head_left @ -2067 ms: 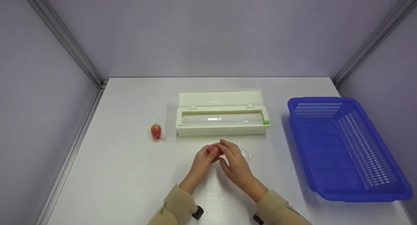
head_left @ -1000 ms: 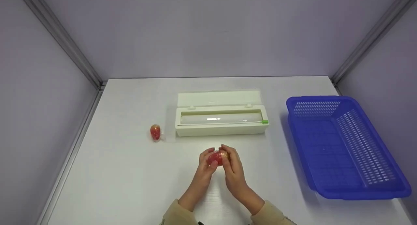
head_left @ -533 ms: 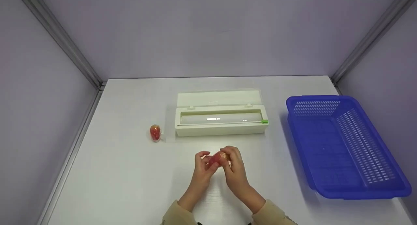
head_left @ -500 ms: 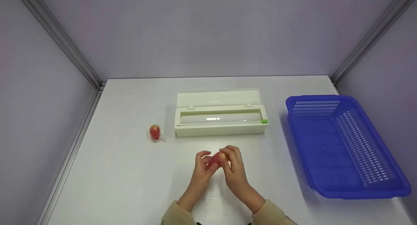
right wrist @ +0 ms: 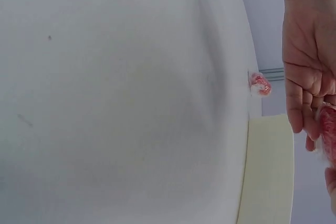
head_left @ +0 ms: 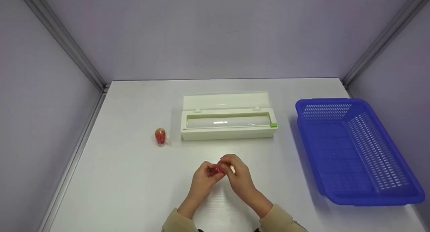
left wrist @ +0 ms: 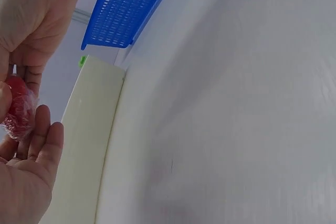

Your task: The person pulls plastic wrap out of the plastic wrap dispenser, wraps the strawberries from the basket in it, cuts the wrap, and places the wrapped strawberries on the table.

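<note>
Both hands hold a small red fruit (head_left: 219, 168) in clear cling film, above the table in front of the white film box. My left hand (head_left: 202, 179) grips its left side with thumb and fingers. From the right, my right hand (head_left: 239, 174) pinches the wrapped fruit, its fingers covering much of it. Crinkled film shows on the fruit (left wrist: 20, 111) in the left wrist view. In the right wrist view the fruit (right wrist: 328, 132) is cut off by the frame edge. A second wrapped fruit (head_left: 160, 137), red and yellowish, lies on the table at the left.
A white cling film box (head_left: 228, 134) stands behind the hands, lid (head_left: 226, 101) raised, with a film roll (head_left: 231, 122) inside and a green slider (head_left: 273, 125) at its right end. At the right is a blue plastic basket (head_left: 310, 158). Walls enclose the table's back and sides.
Over two seconds the hands came nearer the body and turned the fruit. Since half a second ago, the left hand moved slightly left and down, and the right fingers cover the fruit's yellowish end.
</note>
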`<state>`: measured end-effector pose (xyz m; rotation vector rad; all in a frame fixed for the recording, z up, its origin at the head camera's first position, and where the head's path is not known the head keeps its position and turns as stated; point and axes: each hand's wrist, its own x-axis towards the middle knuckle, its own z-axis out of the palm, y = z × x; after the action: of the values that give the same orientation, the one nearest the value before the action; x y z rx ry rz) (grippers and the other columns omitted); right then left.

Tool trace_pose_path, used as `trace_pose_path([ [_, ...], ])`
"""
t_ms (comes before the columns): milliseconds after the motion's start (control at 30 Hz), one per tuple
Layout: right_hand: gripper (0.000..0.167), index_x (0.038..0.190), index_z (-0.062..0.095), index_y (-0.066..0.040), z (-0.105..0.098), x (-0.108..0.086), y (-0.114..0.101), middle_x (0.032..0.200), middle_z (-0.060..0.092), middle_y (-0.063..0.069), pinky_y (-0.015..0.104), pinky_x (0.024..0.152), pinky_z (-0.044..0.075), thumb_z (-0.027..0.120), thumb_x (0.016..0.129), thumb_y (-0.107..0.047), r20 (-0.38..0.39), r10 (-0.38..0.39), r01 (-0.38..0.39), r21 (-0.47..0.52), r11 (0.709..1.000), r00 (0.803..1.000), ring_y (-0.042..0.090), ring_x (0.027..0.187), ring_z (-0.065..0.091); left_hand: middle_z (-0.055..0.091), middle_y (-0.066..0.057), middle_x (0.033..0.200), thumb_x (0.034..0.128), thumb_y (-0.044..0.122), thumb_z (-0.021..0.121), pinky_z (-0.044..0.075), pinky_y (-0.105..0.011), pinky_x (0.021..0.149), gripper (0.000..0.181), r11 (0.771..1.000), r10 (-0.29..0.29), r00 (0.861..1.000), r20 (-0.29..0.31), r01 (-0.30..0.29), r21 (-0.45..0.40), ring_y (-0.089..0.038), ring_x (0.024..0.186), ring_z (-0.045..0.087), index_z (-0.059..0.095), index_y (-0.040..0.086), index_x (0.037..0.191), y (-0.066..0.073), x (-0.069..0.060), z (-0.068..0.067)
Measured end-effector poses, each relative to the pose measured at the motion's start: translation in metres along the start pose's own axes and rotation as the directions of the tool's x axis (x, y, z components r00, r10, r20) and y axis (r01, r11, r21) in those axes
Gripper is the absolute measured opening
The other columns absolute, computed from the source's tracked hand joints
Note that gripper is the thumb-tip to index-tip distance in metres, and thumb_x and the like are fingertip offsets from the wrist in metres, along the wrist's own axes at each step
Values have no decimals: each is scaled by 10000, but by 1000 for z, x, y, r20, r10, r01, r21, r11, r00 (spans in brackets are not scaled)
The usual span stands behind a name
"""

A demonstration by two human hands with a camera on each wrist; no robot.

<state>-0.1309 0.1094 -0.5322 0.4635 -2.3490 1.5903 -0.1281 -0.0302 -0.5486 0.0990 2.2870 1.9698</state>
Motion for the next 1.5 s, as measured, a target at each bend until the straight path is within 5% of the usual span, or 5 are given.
trace_pose_path([
  [267,307,1145,516,17,34,10,-8,1149,559,179,178,798,506,595,893,-138,28,464,-450,302,840,885,193,1011,591,595,-85,923,773,317,711,471,-177,709,432,992,-16,990,-140,33,118,-117,833,526,515,26,1025,-12,-1,-17],
  [600,340,1203,475,13,92,33,-18,1176,611,176,295,885,517,578,884,-47,183,352,-385,195,902,918,282,1086,583,586,-66,916,878,152,616,462,-200,709,495,987,-1,938,-347,57,152,-106,817,513,445,139,1343,-30,-11,-58],
  [933,185,1046,534,-36,139,45,-29,1055,614,105,232,777,539,599,879,-85,214,464,-501,182,846,860,170,981,611,589,-128,1030,872,64,607,473,-154,658,368,983,-118,848,-517,173,60,-144,797,554,492,83,1221,-38,-8,-88],
  [1300,162,1036,540,-62,155,52,-22,944,620,76,217,685,529,589,883,-76,221,497,-536,189,823,839,106,845,579,568,-148,1162,905,233,579,478,-355,950,346,988,-81,859,-505,135,71,-250,1088,550,515,1,1153,-42,-4,-111],
  [1500,144,1026,540,-67,169,60,-19,972,606,62,199,715,519,574,886,-54,193,452,-475,97,874,871,120,885,577,575,-195,1181,915,116,560,472,-397,949,332,988,-105,850,-516,150,45,-283,1108,556,492,-34,1204,-43,10,-124],
])
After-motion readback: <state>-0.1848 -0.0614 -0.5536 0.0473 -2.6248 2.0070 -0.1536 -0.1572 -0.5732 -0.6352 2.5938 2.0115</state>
